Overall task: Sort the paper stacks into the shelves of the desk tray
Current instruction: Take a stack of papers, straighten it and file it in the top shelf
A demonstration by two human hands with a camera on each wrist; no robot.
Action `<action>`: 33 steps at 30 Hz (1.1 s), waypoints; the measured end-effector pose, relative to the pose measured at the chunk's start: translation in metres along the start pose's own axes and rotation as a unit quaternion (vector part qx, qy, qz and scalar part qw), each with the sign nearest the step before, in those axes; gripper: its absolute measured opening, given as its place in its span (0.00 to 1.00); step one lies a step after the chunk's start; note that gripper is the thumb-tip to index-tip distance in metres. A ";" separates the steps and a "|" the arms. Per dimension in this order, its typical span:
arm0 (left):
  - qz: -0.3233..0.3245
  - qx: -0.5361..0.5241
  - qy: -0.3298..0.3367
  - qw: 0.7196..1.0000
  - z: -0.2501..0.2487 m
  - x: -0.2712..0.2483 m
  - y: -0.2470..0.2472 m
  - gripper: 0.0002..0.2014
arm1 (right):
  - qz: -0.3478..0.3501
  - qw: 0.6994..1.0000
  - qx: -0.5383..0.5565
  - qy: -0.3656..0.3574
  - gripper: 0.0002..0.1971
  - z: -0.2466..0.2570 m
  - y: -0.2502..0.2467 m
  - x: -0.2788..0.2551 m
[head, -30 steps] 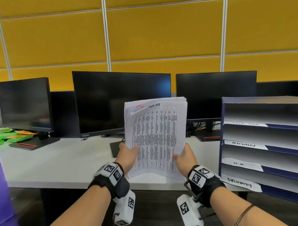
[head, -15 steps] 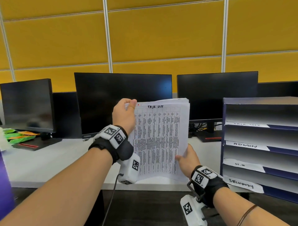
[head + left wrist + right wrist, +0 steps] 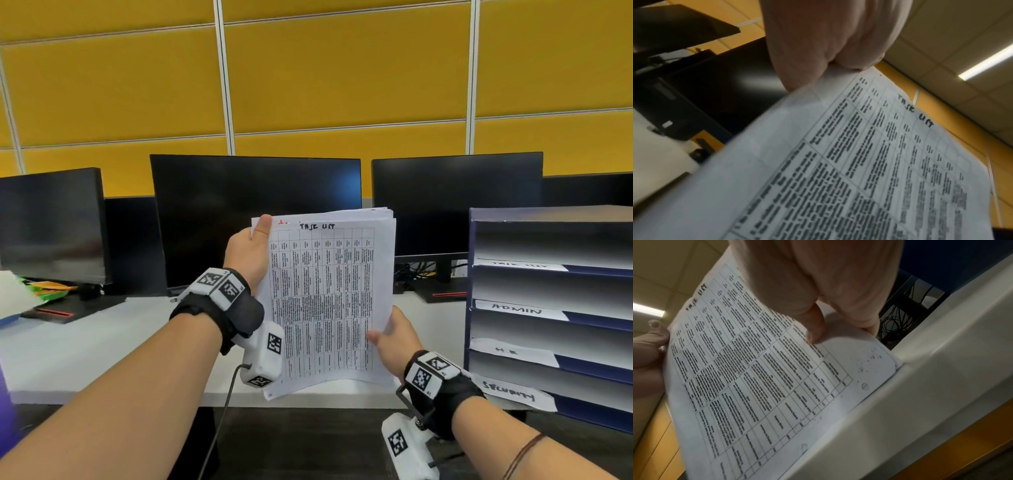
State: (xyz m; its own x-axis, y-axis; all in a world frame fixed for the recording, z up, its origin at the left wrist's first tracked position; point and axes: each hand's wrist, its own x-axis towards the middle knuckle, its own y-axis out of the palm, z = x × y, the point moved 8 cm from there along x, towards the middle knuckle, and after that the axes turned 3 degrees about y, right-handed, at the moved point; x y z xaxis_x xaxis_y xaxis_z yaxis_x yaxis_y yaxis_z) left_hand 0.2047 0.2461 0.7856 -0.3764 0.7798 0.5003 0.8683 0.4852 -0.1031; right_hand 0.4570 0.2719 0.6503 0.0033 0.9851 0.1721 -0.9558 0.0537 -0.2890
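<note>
Head view shows the paper stack [image 3: 329, 301] held upright in the air above the near edge of the white desk [image 3: 85, 346], its printed table facing the person and "TASK LIST" handwritten across the top. The left hand [image 3: 248, 251] grasps the stack's upper left corner, thumb laid on the front sheet and the fingers hidden behind. The right hand [image 3: 394, 337] grips the lower right edge, thumb pressed on the front of the page; the rest of its fingers are behind the paper. The bottom of the stack bows slightly toward the person.

From the left wrist camera the paper stack [image 3: 859, 162] runs out from under the left hand [image 3: 828, 40], pinched at its corner. The right wrist camera shows the right hand [image 3: 828, 288] with its thumb down on the paper stack [image 3: 766, 369], whose bottom edge seems to meet the desk rim, though I cannot tell if it truly touches.

To the right stands the blue desk tray [image 3: 551, 308], well apart from the stack. Its shelves carry white labels, the lower three reading ADMIN, H.R and SECURITY; the top label is too faint to read surely. Behind, along the far side of the desk, sit dark monitors [image 3: 255, 219] against a yellow panelled wall [image 3: 342, 78]. Green and orange items [image 3: 48, 289] lie at the far left.
</note>
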 end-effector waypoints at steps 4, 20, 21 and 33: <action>0.010 -0.005 0.000 1.000 0.000 -0.002 0.004 0.21 | -0.009 1.000 -0.005 0.001 0.21 -0.005 -0.002 0.004; 0.024 -0.029 -0.012 0.999 0.010 -0.002 0.007 0.22 | -0.021 1.000 -0.009 -0.015 0.21 -0.002 -0.003 0.003; 0.020 -0.030 -0.010 0.999 0.010 -0.001 0.007 0.21 | -0.025 0.999 -0.007 -0.021 0.20 -0.001 -0.004 0.002; 0.080 -0.016 0.002 0.997 0.039 -0.012 0.021 0.28 | -0.090 0.993 0.028 -0.066 0.16 0.008 -0.011 0.005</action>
State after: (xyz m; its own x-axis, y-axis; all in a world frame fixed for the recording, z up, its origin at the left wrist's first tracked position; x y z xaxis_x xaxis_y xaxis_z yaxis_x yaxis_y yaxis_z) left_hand 0.2149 0.2620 0.7443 -0.2302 0.8449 0.4828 0.9269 0.3415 -0.1557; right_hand 0.4652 0.2744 0.6623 0.1403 0.9305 0.3384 -0.9583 0.2135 -0.1899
